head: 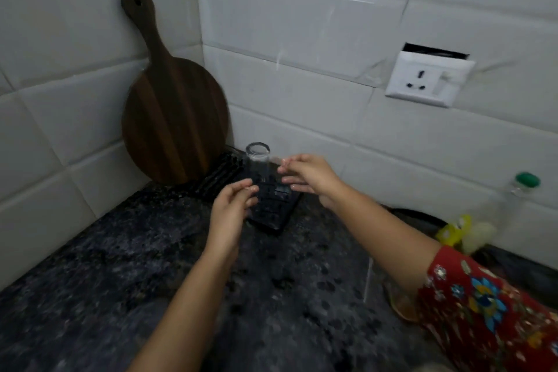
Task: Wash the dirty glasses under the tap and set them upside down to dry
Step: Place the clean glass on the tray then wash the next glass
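Note:
A clear glass [258,161] stands on a black ribbed drying mat [271,214] in the counter's back corner, its thick end up. My left hand [231,208] is at the glass's lower left, with thumb and forefinger tips against its bottom edge; blur hides whether they grip it. My right hand [311,180] hovers just to the right of the glass with fingers spread, a small gap between them and it. A brownish, glass-like object [400,303] shows partly under my right forearm.
A round dark wooden board [172,118] leans in the tiled corner behind the mat. A wall socket [428,81] sits at the right. A clear bottle with a green cap [524,190] and yellow items [453,232] stand far right on the dark granite counter [136,281].

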Demonstrator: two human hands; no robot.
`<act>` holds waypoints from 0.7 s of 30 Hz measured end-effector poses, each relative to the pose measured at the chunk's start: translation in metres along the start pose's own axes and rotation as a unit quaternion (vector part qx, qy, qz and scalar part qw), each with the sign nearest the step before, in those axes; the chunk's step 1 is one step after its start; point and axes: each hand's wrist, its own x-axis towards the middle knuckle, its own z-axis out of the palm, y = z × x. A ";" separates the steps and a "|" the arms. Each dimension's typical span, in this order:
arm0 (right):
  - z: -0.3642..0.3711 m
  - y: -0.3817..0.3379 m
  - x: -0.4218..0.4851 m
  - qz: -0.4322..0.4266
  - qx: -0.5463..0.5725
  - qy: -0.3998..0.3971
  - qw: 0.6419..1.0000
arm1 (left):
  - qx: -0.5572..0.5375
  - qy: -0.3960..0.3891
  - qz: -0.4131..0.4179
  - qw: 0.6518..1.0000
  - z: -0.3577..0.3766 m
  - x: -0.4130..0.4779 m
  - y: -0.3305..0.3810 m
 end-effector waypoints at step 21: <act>-0.141 0.159 -0.307 0.046 -0.020 0.013 0.999 | 0.103 -0.257 -0.034 0.960 0.072 -0.189 -0.083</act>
